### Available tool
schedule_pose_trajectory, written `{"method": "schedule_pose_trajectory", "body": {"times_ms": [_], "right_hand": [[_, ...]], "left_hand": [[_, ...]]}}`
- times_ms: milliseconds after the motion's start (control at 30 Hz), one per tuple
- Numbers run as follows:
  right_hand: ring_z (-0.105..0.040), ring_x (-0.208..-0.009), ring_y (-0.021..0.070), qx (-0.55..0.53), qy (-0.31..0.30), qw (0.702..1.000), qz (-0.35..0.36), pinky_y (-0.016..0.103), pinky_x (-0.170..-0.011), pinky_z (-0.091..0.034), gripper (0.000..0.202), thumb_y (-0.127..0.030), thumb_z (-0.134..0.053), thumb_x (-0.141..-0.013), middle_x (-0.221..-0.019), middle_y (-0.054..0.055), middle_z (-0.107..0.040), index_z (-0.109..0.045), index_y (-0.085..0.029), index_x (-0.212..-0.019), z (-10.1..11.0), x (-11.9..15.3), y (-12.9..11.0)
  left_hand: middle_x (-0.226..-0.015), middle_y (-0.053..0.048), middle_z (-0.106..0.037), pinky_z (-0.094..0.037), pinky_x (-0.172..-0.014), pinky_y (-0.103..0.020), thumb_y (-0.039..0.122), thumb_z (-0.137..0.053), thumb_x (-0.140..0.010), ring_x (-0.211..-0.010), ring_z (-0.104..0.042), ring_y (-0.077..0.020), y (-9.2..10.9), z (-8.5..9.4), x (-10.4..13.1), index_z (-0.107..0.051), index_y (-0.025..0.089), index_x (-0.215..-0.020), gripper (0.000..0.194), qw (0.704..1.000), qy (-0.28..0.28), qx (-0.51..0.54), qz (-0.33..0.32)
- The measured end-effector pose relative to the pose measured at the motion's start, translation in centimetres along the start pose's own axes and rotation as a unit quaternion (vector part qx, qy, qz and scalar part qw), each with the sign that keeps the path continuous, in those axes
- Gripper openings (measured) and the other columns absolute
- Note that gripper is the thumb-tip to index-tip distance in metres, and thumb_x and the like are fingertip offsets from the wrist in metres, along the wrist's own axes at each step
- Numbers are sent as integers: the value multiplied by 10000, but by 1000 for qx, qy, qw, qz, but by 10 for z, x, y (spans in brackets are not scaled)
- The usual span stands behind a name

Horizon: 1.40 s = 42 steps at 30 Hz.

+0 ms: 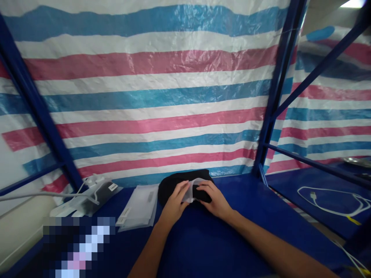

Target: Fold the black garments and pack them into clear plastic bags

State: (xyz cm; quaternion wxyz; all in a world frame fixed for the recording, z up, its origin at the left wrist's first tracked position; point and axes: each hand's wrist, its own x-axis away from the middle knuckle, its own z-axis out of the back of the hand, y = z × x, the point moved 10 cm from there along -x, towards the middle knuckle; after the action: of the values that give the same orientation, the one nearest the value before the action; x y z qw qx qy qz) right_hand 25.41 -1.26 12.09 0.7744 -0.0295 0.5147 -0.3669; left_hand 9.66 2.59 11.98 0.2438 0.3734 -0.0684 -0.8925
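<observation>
In front of me, a small frosted plastic bag [188, 193] is stretched between both hands. My left hand [174, 204] pinches its left side, fingers closed on the edge. On the other side, the fingers of my right hand [217, 199] curl over the bag's right edge. A dark patch shows between the right fingers; I cannot tell whether it lies inside the bag or behind it. Right behind the hands lies a soft black bundle [168, 185]. Left of my left hand is a stack of flat frosted bags [140, 204] with small printed labels.
The blue tabletop [194, 247] is bounded by blue metal posts [268, 116] and striped plastic sheeting [162, 104]. At left, a white power strip [91, 185] with cables sits by a labelled grey bag [106, 195]. A white cable [327, 210] lies on the right-hand surface.
</observation>
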Motion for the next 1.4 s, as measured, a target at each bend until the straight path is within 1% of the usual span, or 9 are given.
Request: {"method": "schedule_pose_trajectory", "body": {"times_ms": [167,400,533,700,867,1033,1200,1300,1400], "right_hand": [[-603,-1305,303,-15,-50,995,88,511,-1096,-546,461,-169,-718,-943,-1366,125,-619,-622,-312,-1370,-7,5,-30],[-475,-1447,350,22,-90,994,65,576,-1175,-479,716,-154,-767,-887,-1562,120,-467,-549,-379,-1531,-7,-1,-27],[-493,-1448,309,16,-116,992,49,541,-1190,-484,754,-66,-672,-915,-1537,115,-492,-493,-376,-1578,-10,2,-16],[-568,-1354,285,-14,-65,998,8,506,-1157,-516,573,-54,-666,-896,-1404,124,-563,-577,-285,-1412,-8,4,0],[-597,-1282,271,-12,-35,999,11,478,-1103,-541,489,-34,-633,-896,-1343,98,-594,-599,-288,-1312,-12,2,5],[-570,-1159,311,118,37,992,34,516,-989,-551,358,-124,-643,-964,-1266,109,-602,-701,-317,-1260,-8,2,5],[-505,-1076,335,230,75,970,1,568,-937,-497,265,-267,-719,-957,-1220,112,-561,-769,-350,-1203,3,0,17],[-499,-1047,326,247,83,965,-31,556,-914,-501,352,-255,-740,-933,-1155,107,-539,-746,-344,-1274,9,-1,37],[-511,-1030,321,244,98,963,-64,556,-921,-515,326,-237,-735,-924,-1108,104,-559,-749,-297,-1244,17,0,58]], "left_hand": [[-1537,-113,-566,-513,-1171,-504,234,-864,-844,-1398,-585,-320,3,-11,2,-347,359,-1650,966,998,-66,-3,-19],[-1382,-77,-665,-587,-1064,-453,110,-700,-871,-1248,-667,-284,-2,6,3,-380,344,-1636,862,997,-33,-72,-9],[-1391,-80,-663,-589,-1068,-465,93,-666,-885,-1257,-667,-291,3,17,3,-409,354,-1620,821,995,-25,-96,-21],[-1479,-97,-622,-561,-1131,-465,251,-719,-980,-1339,-639,-283,18,13,2,-423,340,-1614,706,996,-34,-68,-55],[-1508,-91,-627,-596,-1096,-464,266,-578,-1082,-1354,-641,-270,28,4,2,-537,344,-1549,475,990,29,-101,-97],[-1493,-89,-649,-573,-1130,-487,233,-611,-1070,-1393,-610,-269,45,8,2,-512,332,-1569,518,982,84,-104,-133],[-1465,-89,-675,-517,-1188,-499,201,-595,-1074,-1397,-609,-255,67,2,-3,-465,302,-1603,554,977,41,-96,-186],[-1426,-69,-702,-467,-1219,-537,219,-602,-1071,-1395,-606,-253,61,-2,-6,-547,320,-1538,480,978,25,-106,-177],[-1433,-64,-691,-462,-1197,-577,202,-593,-1065,-1400,-582,-273,38,1,-8,-644,320,-1430,387,983,36,-134,-120]]}}
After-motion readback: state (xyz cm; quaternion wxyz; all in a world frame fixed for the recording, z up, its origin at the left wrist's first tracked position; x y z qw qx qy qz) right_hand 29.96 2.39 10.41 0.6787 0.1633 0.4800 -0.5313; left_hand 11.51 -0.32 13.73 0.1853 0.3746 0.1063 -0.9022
